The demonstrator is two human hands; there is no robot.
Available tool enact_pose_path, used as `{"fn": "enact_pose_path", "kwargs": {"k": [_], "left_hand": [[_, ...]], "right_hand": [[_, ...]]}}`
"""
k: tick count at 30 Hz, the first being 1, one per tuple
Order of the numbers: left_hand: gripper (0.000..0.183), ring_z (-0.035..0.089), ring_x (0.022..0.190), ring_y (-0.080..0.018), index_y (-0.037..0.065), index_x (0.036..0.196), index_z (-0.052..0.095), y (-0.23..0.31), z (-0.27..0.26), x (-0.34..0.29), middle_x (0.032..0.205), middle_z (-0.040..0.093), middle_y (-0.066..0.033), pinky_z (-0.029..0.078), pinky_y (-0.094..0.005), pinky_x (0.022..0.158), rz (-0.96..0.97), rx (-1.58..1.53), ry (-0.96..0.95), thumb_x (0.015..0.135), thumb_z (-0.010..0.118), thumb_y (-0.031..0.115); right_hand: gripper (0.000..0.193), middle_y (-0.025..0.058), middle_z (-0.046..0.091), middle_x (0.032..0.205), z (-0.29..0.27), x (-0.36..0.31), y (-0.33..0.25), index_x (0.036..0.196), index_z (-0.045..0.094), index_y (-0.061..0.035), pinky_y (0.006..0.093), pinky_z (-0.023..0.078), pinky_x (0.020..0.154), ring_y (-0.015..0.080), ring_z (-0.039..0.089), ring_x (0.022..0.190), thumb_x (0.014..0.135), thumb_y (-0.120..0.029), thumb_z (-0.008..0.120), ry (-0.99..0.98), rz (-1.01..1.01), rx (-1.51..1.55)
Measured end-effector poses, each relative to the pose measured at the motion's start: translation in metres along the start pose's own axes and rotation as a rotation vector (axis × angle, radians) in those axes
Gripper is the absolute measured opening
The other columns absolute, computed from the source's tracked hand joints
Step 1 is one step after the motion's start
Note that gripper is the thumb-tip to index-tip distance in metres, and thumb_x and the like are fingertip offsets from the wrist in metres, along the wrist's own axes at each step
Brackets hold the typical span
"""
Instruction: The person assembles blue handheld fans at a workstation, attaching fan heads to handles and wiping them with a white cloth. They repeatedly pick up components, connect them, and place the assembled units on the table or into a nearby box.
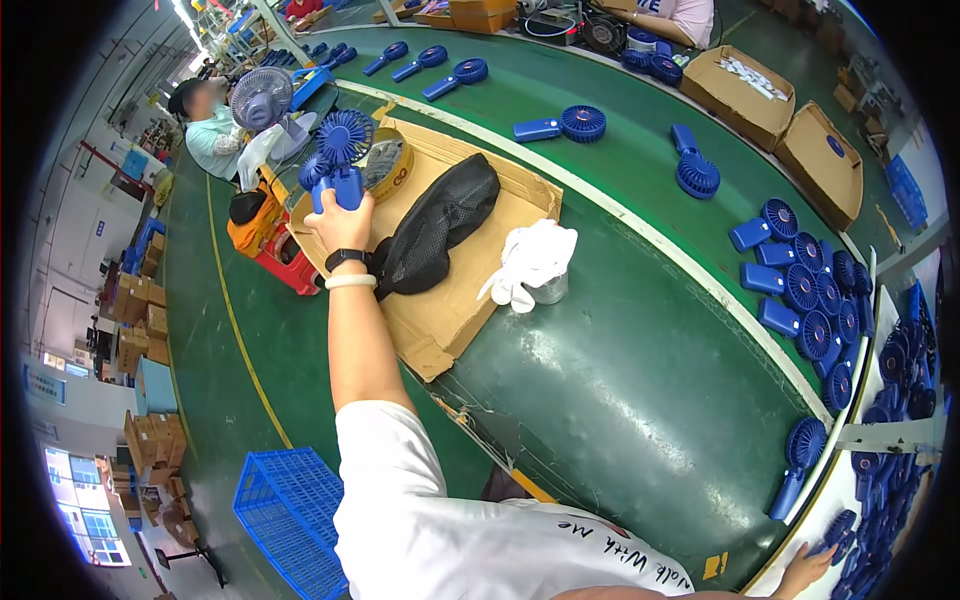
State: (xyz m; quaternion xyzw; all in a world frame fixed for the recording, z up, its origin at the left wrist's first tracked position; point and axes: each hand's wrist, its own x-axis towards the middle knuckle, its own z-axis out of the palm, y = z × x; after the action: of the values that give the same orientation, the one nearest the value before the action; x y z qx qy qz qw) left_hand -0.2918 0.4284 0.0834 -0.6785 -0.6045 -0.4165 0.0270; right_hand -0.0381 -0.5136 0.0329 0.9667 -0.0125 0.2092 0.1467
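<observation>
My left hand (340, 222), with a black watch and a pale band at its wrist, reaches over the left end of a shallow cardboard tray (450, 325). Its fingers are closed round the blue handles of two handheld fans (345, 138), whose round heads point away from me. Beside it in the tray lie a black mesh bag (445, 225) and a roll of yellowish tape (390, 165). At the lower right my right hand (803, 572) has its fingertips closed on a blue handheld fan (838, 530) by a crowded pile of others.
On the green bench (610, 340) rests a white cloth (535, 255) over a clear container. A curved green conveyor (640, 165) carries spaced blue fans. Many more fans (800, 285) crowd its right end. A blue crate (290, 520) stands lower left. Co-workers (212, 135) sit further off.
</observation>
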Motion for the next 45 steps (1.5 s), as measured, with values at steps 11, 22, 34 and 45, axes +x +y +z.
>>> {"fn": "enact_pose_path", "kwargs": {"k": [11,22,34,45], "left_hand": [[0.059,0.05,0.092,-0.0463,0.011,0.109,0.057,-0.016,0.044,-0.003,0.104,0.043,-0.0342,0.044,-0.0465,0.085,0.055,0.075,-0.211,0.062,0.075,0.041],[0.034,0.054,0.107,-0.036,0.011,0.099,0.059,-0.026,0.052,0.032,0.11,0.057,-0.0181,0.042,-0.0525,0.088,-0.149,0.239,-0.211,0.077,0.068,0.035],[0.031,0.06,0.097,-0.0345,0.002,0.106,0.05,-0.053,0.065,0.065,0.113,0.057,-0.0185,0.048,-0.044,0.078,-0.216,-0.791,0.147,0.084,0.059,0.021],[0.031,0.062,0.086,-0.0295,0.009,0.109,0.041,-0.01,0.012,0.021,0.098,0.058,-0.0108,0.054,-0.0432,0.067,-0.426,-1.553,-0.44,0.084,0.06,0.007]], "right_hand": [[0.071,0.0266,0.04,0.131,-0.036,0.013,-0.056,0.136,0.029,0.0024,0.0446,0.03,0.102,0.0403,0.039,0.121,0.078,-0.014,0.067,-0.042,-0.046,0.219],[0.068,0.0313,0.033,0.133,-0.034,0.008,-0.053,0.138,0.031,-0.0075,0.0492,0.027,0.103,0.0454,0.032,0.123,0.08,-0.018,0.065,-0.192,-0.025,0.152],[0.064,0.0338,0.031,0.133,-0.031,0.018,-0.07,0.136,0.035,-0.008,0.0479,0.026,0.104,0.0456,0.031,0.125,0.08,-0.018,0.064,-0.157,-0.035,0.183],[0.058,0.0293,0.04,0.129,-0.061,0.034,-0.135,0.131,0.043,-0.0054,0.0468,0.029,0.102,0.0434,0.037,0.121,0.077,-0.011,0.064,0.046,-0.175,0.297]]}}
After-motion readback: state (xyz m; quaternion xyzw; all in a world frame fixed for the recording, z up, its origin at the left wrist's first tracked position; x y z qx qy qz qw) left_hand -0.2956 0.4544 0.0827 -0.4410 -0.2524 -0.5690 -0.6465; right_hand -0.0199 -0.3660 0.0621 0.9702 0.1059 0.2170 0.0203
